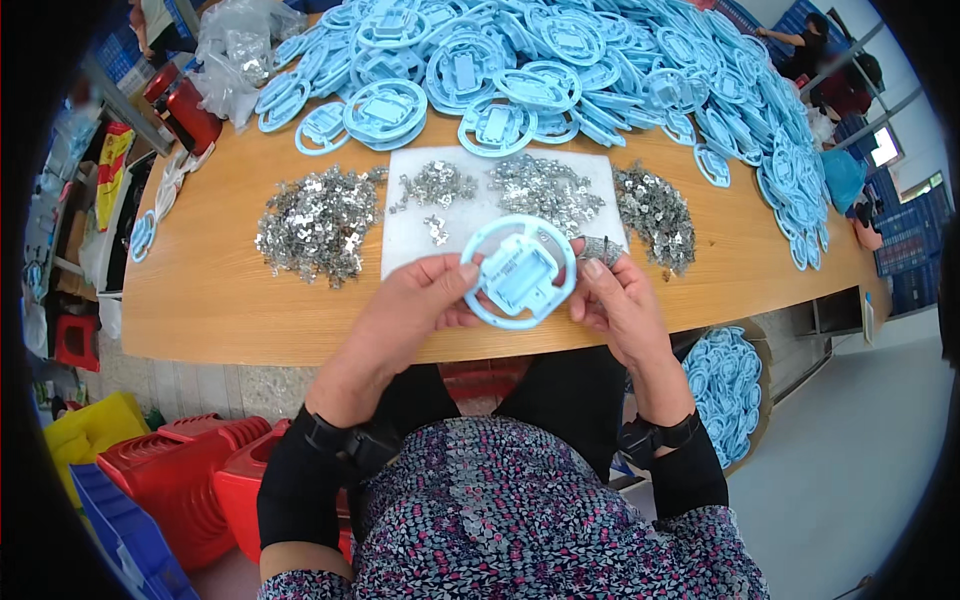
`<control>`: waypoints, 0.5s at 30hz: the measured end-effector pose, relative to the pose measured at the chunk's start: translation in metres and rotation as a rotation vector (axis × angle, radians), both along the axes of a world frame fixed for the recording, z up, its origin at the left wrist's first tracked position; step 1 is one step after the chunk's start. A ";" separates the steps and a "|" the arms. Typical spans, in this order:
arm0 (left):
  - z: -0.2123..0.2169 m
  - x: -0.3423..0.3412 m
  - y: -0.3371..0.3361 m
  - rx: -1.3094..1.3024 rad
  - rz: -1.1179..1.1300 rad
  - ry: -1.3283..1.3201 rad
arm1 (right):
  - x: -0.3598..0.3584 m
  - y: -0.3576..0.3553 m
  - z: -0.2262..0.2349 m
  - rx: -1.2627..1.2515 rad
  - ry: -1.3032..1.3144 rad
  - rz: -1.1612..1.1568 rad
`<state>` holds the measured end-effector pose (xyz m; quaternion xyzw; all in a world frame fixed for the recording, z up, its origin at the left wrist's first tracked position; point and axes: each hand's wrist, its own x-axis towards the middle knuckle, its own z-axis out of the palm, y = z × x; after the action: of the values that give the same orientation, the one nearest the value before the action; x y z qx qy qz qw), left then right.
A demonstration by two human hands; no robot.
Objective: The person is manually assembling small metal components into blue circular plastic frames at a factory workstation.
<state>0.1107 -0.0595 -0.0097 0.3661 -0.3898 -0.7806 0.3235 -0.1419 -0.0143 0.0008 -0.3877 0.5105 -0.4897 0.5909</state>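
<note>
A light blue plastic toy-steering-wheel-shaped part (518, 282), a round rim with a box-like recess in its middle, is tilted toward me above the table's near edge. My left hand (425, 300) pinches its left rim between thumb and fingers. At the right rim my right hand (620, 305) has thumb and fingers pressed together; whether they grip the rim or a small piece is hidden. A grey wrapping (601, 249) shows around a right finger. Just beyond lies a white foam sheet (400, 245) with small silvery metal clips (545, 190) in loose piles.
More metal clips form a left pile (318, 225) and a right pile (655, 215). A large heap of blue wheel parts (465, 75) covers the far table (220, 230). A box of blue parts (722, 390) stands below right. Red stools (185, 480) are at lower left. Other people are in the background.
</note>
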 end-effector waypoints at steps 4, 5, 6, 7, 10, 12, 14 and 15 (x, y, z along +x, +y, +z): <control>-0.022 -0.005 0.015 0.001 -0.059 0.010 | -0.004 0.006 -0.012 0.047 -0.051 0.095; -0.021 -0.005 0.015 -0.008 -0.042 0.035 | -0.005 0.007 -0.016 0.046 -0.029 0.094; -0.021 -0.005 0.017 -0.015 -0.022 0.056 | -0.004 0.007 -0.016 0.051 -0.027 0.098; -0.022 -0.005 0.017 -0.010 -0.019 0.059 | -0.003 0.006 -0.016 0.076 -0.028 0.152; -0.025 -0.005 0.010 -0.057 0.008 0.075 | 0.009 0.000 -0.013 0.081 0.054 0.236; -0.028 -0.003 0.006 -0.108 0.021 0.036 | 0.021 -0.008 -0.005 0.060 0.139 0.264; -0.027 0.000 0.005 -0.101 0.057 0.013 | 0.030 -0.014 0.003 0.070 0.112 0.140; -0.027 0.001 0.004 -0.074 0.102 0.058 | 0.031 -0.016 0.003 0.077 0.132 0.119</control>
<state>0.1118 -0.0557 -0.0369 0.3506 -0.3897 -0.7583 0.3874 -0.1110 -0.0305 0.0042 -0.4259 0.5427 -0.4073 0.5984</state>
